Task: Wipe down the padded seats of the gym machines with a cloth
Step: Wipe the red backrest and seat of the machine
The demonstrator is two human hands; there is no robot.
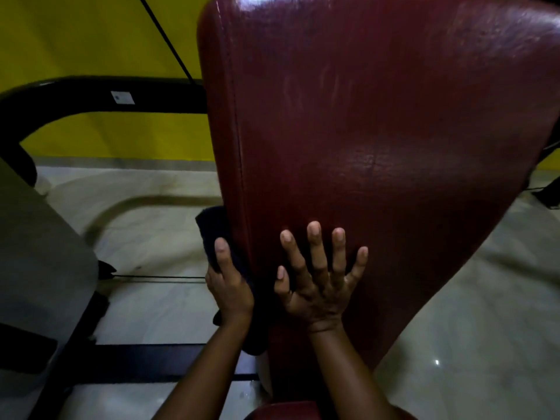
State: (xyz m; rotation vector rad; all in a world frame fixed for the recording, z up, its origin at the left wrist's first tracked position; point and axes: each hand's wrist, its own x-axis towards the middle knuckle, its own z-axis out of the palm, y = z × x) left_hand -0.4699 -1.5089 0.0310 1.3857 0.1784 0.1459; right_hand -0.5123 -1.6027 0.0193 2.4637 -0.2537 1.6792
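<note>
Yellow wall, pale floor behind, dark cloth against left edge of maroon padded backrest, gripped by curled fingers of left hand, right hand just beside, flat on backrest, fingers spread and released
</note>
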